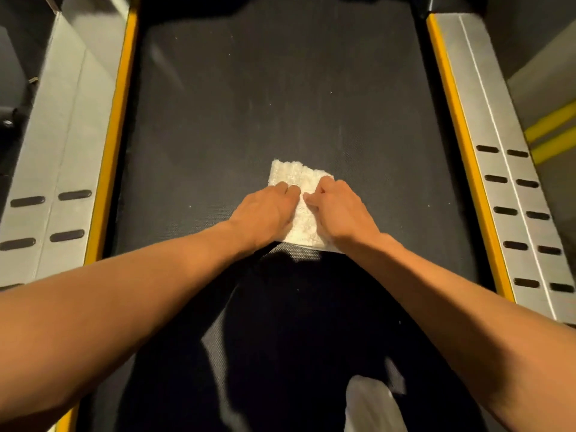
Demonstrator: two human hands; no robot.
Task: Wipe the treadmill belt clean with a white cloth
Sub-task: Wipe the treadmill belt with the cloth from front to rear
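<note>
A silver side rail (62,145) with dark oval grip pads (74,194) runs along the left, edged by a yellow strip (115,132). A matching rail (498,126) and yellow strip (458,126) run along the right. Yellow floor lines (551,132) show far right.

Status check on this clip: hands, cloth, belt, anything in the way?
Left hand and right hand both pressed on white cloth. Cloth flat, mid treadmill belt. Pale specks ahead on belt. Nothing in the way.
</note>
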